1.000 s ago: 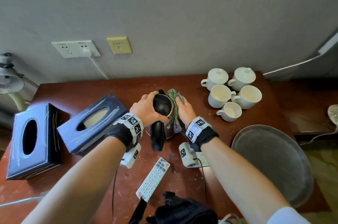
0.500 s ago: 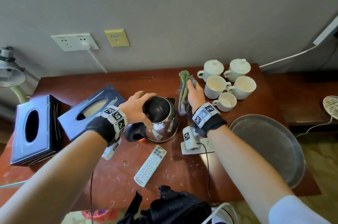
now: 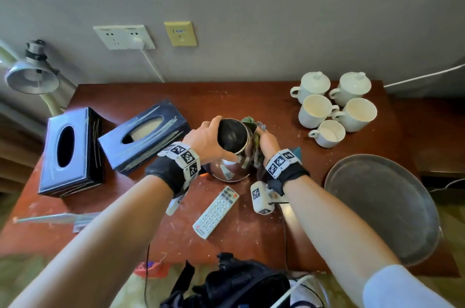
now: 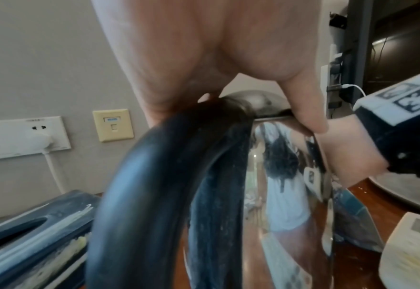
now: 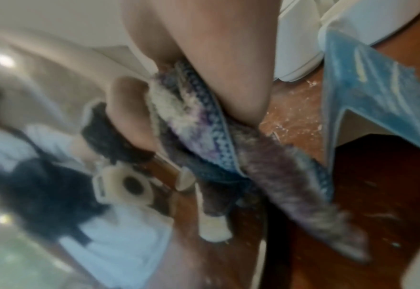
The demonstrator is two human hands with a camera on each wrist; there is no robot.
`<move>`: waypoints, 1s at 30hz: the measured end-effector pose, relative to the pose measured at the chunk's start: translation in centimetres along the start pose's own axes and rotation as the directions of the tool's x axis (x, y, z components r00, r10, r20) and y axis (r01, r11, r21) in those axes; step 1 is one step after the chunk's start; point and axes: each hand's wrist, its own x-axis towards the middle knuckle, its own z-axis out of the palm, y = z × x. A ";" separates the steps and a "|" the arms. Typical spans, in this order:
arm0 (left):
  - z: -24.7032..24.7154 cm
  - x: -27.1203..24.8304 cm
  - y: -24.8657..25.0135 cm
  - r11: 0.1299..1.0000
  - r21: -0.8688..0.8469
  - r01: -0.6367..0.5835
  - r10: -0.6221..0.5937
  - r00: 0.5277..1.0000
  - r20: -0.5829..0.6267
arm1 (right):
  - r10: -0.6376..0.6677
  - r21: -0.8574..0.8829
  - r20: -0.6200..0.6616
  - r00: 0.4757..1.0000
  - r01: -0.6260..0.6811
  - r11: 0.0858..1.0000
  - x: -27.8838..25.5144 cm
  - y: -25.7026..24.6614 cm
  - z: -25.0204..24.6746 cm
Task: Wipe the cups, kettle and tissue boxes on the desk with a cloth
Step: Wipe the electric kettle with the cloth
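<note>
A shiny steel kettle (image 3: 230,168) with a black lid stands mid-desk. My left hand (image 3: 208,140) grips its top, fingers curled over the lid rim; the black handle (image 4: 169,185) fills the left wrist view. My right hand (image 3: 268,141) presses a greenish, fuzzy cloth (image 3: 255,143) against the kettle's right side; the cloth (image 5: 199,125) is bunched under the palm. Two dark tissue boxes (image 3: 71,151) (image 3: 146,135) lie at the left. Several white cups (image 3: 334,109), two with lids, stand at the back right.
A white remote (image 3: 216,212) lies near the front of the brown desk (image 3: 251,96). A round grey tray (image 3: 382,207) sits at the right. A lamp (image 3: 32,76) is at the left edge, wall sockets (image 3: 124,37) behind. A black bag (image 3: 239,282) sits below the front edge.
The kettle's handle has swung from the left towards me under my left hand. My right hand with the cloth has come back from the far side down onto the kettle's right flank.
</note>
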 end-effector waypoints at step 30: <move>-2.7 2.4 -4.4 0.866 -0.499 0.030 -0.075 0.995 -0.069 | -0.392 0.095 0.013 0.920 0.389 0.916 -3.8 -5.2 2.4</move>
